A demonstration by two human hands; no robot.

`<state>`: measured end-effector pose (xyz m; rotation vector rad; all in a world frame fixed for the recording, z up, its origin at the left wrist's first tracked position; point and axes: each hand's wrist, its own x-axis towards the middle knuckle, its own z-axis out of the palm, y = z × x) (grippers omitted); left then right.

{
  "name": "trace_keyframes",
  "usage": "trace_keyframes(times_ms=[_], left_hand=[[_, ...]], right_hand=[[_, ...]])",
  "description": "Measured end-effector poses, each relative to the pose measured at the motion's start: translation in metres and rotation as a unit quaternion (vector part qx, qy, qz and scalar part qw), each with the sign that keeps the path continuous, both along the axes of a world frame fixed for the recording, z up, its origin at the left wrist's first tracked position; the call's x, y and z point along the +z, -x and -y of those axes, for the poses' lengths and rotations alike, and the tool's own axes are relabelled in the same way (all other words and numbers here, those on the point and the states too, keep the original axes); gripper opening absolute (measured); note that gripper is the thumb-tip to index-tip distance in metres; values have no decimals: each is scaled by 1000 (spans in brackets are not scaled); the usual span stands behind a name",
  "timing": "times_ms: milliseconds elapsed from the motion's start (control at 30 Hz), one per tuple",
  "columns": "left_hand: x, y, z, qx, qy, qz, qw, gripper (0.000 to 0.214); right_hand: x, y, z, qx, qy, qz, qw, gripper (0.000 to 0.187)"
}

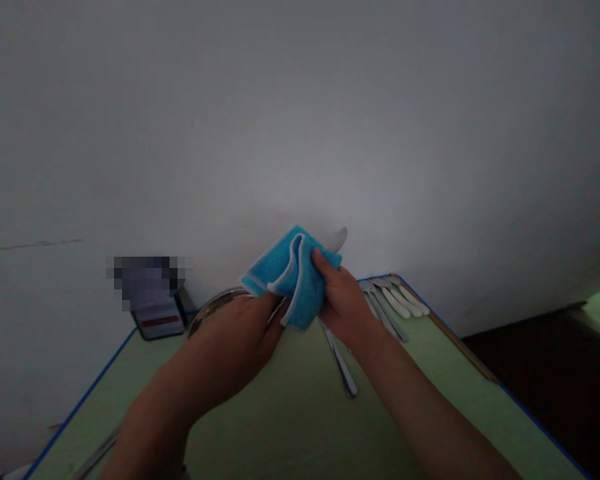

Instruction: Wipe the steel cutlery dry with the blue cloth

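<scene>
Left hand [245, 328] closed round knife [341, 239]; right hand [344, 300] clamped on cloth [307, 293], blade tip protruding; both above desk [275, 420].

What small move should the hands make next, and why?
Probably slide the right hand and the blue cloth toward the knife tip: the tip sticks out bare past the cloth, while the left hand seems to hold the other end.
</scene>
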<state>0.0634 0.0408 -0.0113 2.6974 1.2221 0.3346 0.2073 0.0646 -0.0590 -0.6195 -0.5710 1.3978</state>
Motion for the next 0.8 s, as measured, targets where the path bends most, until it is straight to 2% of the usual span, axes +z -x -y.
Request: trace_keyframes(times_ms=[200,367,467,567,700,800], left_hand=[[-1,3,12,10,65,-28,997,40],[-1,9,14,-38,210,35,976,34],[-5,8,5,-28,200,89,975,27],[-9,6,-6,22,155,147,977,42],[-15,4,-15,107,175,182,962,72],[-20,4,-21,143,194,197,950,81]], right_hand=[[-2,-25,-20,-87,78,-99,988,20],[8,-37,-17,-104,35,-123,986,16],[13,-32,-10,-113,10,-72,991,15],[14,-25,-5,-65,-25,-15,997,29],[8,-23,-2,30,-46,55,997,22],[3,-24,0,53,-53,168,983,23]])
